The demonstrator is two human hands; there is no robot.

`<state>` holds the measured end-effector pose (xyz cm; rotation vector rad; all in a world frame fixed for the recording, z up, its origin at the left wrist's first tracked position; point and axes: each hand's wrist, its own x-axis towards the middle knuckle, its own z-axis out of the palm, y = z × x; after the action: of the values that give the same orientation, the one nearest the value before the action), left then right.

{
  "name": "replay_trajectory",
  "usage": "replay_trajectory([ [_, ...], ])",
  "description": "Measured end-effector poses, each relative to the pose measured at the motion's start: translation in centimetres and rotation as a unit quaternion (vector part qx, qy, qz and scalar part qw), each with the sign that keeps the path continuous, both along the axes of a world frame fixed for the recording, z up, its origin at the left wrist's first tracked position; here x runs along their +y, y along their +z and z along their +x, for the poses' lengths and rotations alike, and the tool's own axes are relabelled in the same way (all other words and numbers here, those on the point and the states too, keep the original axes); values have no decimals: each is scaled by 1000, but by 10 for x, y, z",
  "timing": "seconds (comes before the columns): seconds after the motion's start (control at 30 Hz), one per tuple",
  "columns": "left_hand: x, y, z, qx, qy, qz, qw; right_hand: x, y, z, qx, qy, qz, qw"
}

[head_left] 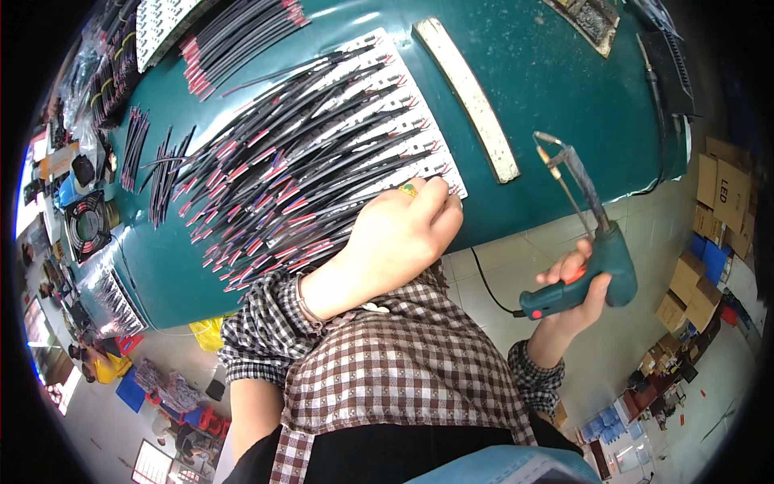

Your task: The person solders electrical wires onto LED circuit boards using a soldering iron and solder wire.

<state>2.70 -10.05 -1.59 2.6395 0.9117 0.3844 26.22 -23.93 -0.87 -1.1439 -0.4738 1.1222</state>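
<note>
Standing apart, both hands curled

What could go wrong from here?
If hot, the metal tip of the green soldering gun in the right hand might burn the bare left hand. The gun's dark cord could snag on the edge of the table. The left sleeve, close to the crowded black wires, might brush them out of place.

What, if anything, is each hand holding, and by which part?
The right hand holds the soldering gun by its handle. Whether the left hand, at the white board, grips anything cannot be told.
</note>
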Motion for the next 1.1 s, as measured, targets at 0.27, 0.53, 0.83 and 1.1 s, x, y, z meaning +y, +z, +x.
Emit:
replay_trajectory([
  [0.27, 4, -3, -4, -28, -10, 39, 999, -13, 33, -16, -140, 56, -103, 983],
  [0.53, 8, -8, -1, -45, -19, 52, 997, -33, 28, -22, -186, 130, -125, 966],
  [0.83, 4, -7, -2, -42, -11, 48, 998, -30, 25, -24, -192, 150, -129, 961],
  [1.1, 6, -6, -2, -48, -10, 42, 998, -29, 24, -24, -192, 160, -132, 959],
])
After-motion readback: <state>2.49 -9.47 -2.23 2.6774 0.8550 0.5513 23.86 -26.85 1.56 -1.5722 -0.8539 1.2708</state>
